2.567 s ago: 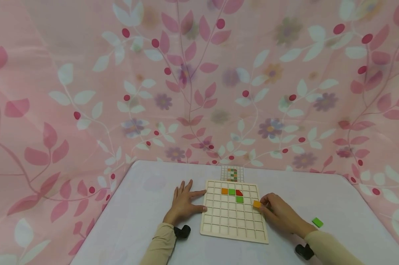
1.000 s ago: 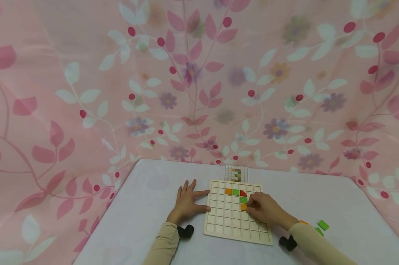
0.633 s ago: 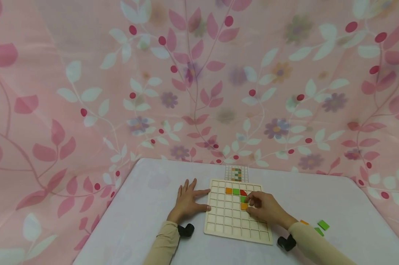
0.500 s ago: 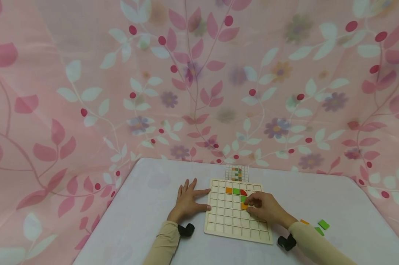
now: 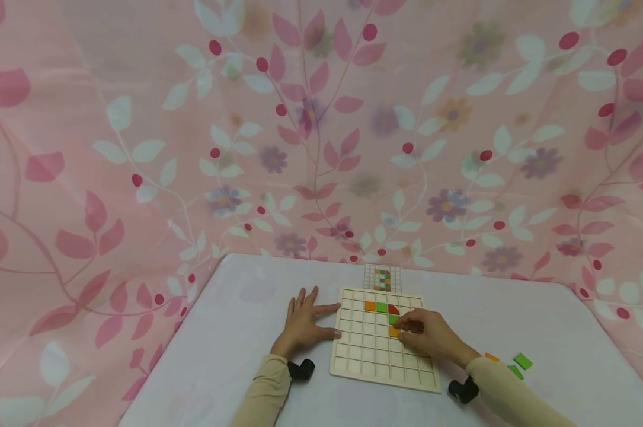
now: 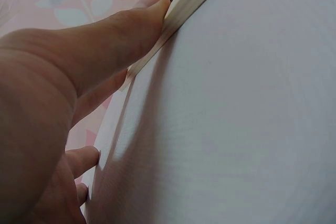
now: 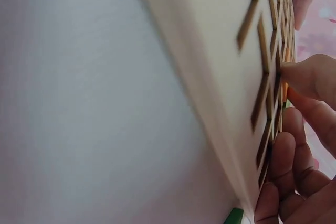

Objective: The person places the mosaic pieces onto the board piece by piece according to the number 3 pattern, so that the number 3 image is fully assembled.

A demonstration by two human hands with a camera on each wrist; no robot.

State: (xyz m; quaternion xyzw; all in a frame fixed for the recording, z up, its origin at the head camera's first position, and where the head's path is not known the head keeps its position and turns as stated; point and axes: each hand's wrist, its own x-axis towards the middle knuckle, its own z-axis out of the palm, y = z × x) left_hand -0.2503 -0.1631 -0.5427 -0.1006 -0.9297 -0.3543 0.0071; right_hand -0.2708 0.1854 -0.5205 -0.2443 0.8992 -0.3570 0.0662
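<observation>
A square wooden grid board [image 5: 364, 359] lies on the table. In the head view its upper part holds an orange tile [image 5: 370, 306], a green tile [image 5: 382, 308], a red quarter-round tile [image 5: 393, 309] and, under the red one, another green tile [image 5: 393, 319]. Below that sits a second orange tile [image 5: 394, 333], pinched at its right side between thumb and forefinger of my right hand [image 5: 433, 337]; the right wrist view shows these fingertips [image 7: 291, 72] at its orange edge. My left hand [image 5: 301, 325] is spread, thumb and forefinger touching the board's left edge.
Behind the board lies a small printed grid card [image 5: 369, 279] with a coloured pattern. Right of the board, by the right sleeve, are loose tiles: a green square [image 5: 523, 360], another green piece [image 5: 515, 372] and an orange one [image 5: 492, 357]. A pink floral curtain [image 5: 321, 130] hangs behind the table.
My right hand has brought the orange tile left from the board's right edge into the cell under the green tile. Its fingers then shift slightly there. The left hand stays at the board's edge.
</observation>
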